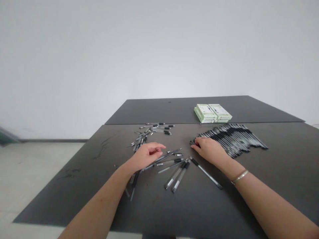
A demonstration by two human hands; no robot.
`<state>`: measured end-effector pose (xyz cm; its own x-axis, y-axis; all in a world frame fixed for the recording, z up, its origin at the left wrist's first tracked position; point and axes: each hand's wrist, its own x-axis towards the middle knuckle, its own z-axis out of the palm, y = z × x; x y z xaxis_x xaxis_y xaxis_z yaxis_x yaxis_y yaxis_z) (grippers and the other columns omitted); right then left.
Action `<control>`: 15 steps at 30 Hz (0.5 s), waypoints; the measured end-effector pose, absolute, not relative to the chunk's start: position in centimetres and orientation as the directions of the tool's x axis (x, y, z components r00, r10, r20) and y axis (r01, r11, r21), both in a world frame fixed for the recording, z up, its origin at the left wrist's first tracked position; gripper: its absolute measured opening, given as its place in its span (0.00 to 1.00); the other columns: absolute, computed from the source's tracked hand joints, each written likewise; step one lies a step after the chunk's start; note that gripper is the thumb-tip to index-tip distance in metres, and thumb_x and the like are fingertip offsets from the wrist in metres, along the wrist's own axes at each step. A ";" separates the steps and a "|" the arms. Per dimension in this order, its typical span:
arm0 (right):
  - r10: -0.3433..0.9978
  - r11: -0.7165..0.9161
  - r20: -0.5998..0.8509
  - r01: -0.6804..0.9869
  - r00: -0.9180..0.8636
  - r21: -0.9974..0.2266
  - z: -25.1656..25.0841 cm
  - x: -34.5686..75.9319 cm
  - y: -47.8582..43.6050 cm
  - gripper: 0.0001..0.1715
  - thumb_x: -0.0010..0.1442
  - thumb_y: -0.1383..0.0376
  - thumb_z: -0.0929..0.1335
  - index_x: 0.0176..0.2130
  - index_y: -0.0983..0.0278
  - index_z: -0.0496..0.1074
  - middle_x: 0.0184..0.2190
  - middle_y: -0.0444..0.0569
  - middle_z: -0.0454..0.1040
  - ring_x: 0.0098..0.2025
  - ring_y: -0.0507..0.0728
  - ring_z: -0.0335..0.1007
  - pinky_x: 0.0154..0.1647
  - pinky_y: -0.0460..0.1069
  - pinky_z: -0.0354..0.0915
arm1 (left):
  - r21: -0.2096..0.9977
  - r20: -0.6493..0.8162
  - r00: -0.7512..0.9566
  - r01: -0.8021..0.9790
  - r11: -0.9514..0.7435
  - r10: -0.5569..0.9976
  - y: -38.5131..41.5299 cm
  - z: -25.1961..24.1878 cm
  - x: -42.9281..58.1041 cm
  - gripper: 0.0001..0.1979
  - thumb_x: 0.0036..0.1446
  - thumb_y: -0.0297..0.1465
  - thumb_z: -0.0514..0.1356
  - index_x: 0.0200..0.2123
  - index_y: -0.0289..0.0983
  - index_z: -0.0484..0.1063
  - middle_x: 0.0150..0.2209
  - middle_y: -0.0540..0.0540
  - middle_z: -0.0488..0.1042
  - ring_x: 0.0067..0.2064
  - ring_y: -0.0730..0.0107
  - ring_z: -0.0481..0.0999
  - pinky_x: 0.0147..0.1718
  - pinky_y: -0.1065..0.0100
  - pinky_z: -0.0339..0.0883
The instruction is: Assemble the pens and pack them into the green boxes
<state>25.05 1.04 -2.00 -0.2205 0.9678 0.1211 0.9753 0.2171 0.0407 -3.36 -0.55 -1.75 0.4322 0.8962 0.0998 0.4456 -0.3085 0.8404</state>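
My left hand [147, 154] hovers over the loose pen parts on the left, thumb and fingers curved with a gap between them and nothing seen in it. At the left end of a long row of assembled pens [231, 137] is my right hand [207, 148], its fingers closed on a pen [191, 142] whose dark tip just shows; the rest is hidden under the hand. One clear pen with a black grip [206, 173] lies apart, below the right hand. Between the hands lie two clear pen barrels [177, 176] and several thin refills [171, 166].
Scattered barrels, refills and small tips [142, 134] spread in a curve around and beyond the left hand. Green and white boxes [211, 114] are stacked at the back right. A seam crosses the dark table [82, 186], and a white wall stands behind it.
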 end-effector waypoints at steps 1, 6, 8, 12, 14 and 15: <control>0.969 0.213 0.120 0.976 -0.216 0.042 -2.0 25.1 1.0 0.15 0.64 0.57 0.64 0.32 0.64 0.72 0.33 0.54 0.78 0.36 0.61 0.76 0.30 0.49 0.60 | 0.841 0.103 0.430 0.444 -0.309 0.897 -0.5 -1.8 -3.4 0.15 0.56 0.31 0.58 0.45 0.33 0.76 0.35 0.45 0.76 0.32 0.72 0.71 0.32 0.71 0.65; 0.970 0.205 0.125 0.978 -0.209 0.047 -2.2 24.9 1.1 0.14 0.64 0.58 0.64 0.35 0.65 0.71 0.35 0.55 0.78 0.36 0.61 0.76 0.31 0.50 0.61 | 0.813 0.139 0.382 0.483 -0.325 0.914 0.1 -2.3 -3.6 0.14 0.56 0.31 0.58 0.44 0.32 0.76 0.34 0.44 0.77 0.32 0.70 0.73 0.33 0.70 0.67; 0.970 0.206 0.126 0.978 -0.210 0.041 -2.2 24.9 1.1 0.13 0.64 0.58 0.64 0.35 0.65 0.71 0.35 0.55 0.78 0.37 0.61 0.76 0.32 0.50 0.61 | 0.796 0.158 0.365 0.504 -0.337 0.918 0.3 -2.4 -3.7 0.14 0.56 0.31 0.58 0.43 0.33 0.76 0.35 0.43 0.78 0.34 0.69 0.75 0.35 0.69 0.68; 0.969 0.206 0.140 0.979 -0.206 0.015 -2.3 24.9 1.1 0.13 0.64 0.58 0.64 0.36 0.66 0.71 0.34 0.55 0.78 0.36 0.62 0.76 0.32 0.50 0.62 | 0.772 0.167 0.345 0.537 -0.340 0.924 0.4 -2.4 -3.8 0.13 0.56 0.30 0.58 0.43 0.33 0.77 0.35 0.43 0.78 0.34 0.68 0.76 0.36 0.67 0.69; 0.962 0.208 0.185 0.978 -0.200 -0.021 -2.2 24.8 0.9 0.13 0.64 0.59 0.64 0.38 0.66 0.72 0.35 0.55 0.77 0.36 0.62 0.75 0.33 0.51 0.63 | 0.769 0.168 0.338 0.543 -0.337 0.926 0.5 -2.3 -3.8 0.13 0.56 0.30 0.58 0.43 0.33 0.77 0.36 0.43 0.79 0.34 0.67 0.76 0.36 0.67 0.69; 0.954 0.224 0.218 0.973 -0.208 -0.053 -2.1 24.6 0.9 0.12 0.64 0.60 0.64 0.39 0.66 0.72 0.36 0.55 0.77 0.37 0.62 0.75 0.34 0.51 0.63 | 0.768 0.169 0.334 0.545 -0.337 0.927 0.5 -2.3 -3.8 0.13 0.56 0.30 0.58 0.42 0.33 0.77 0.36 0.43 0.79 0.34 0.67 0.76 0.37 0.67 0.69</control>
<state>24.61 0.85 -2.15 -0.2075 0.9536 0.2180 0.9732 0.2239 -0.0528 -3.76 0.48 -2.30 0.3344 0.9271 0.1691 0.5450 -0.3367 0.7679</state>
